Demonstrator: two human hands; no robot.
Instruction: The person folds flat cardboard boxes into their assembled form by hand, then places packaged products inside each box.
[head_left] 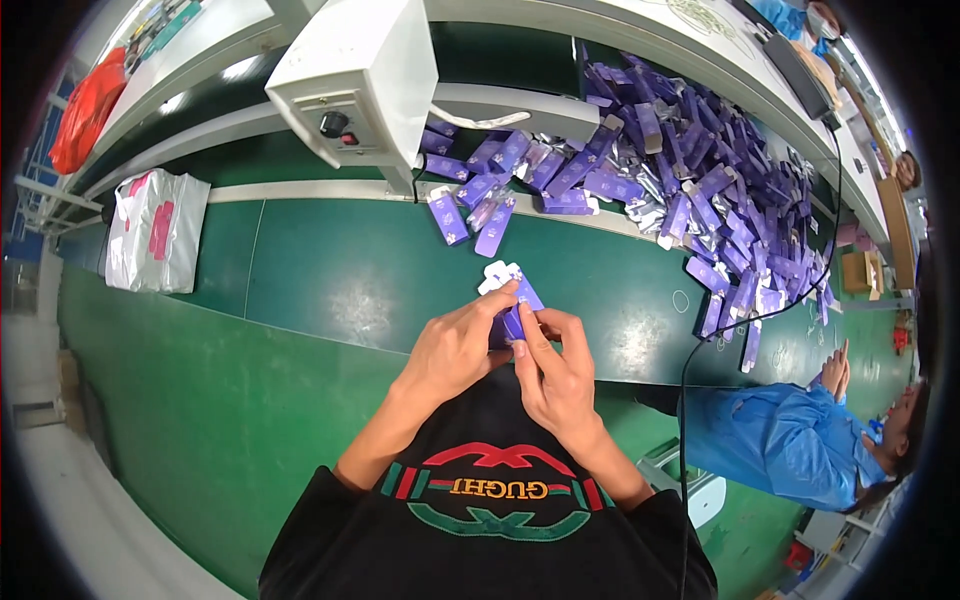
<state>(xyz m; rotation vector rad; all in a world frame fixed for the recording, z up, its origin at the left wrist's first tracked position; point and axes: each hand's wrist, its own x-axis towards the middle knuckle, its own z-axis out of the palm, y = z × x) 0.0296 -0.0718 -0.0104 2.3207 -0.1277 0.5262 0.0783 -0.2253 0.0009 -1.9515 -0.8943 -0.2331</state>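
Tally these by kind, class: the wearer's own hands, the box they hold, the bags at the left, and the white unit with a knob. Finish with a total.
Hands (left hand, right hand): 2
Held purple box: 1
Bags (white bag, red bag): 2
White knobbed unit: 1
Total: 6

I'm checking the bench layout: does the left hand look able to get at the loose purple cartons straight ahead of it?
Probably yes: only green benchtop seems to lie between the left hand and those purple cartons, though it would first have to release the open-flapped carton.
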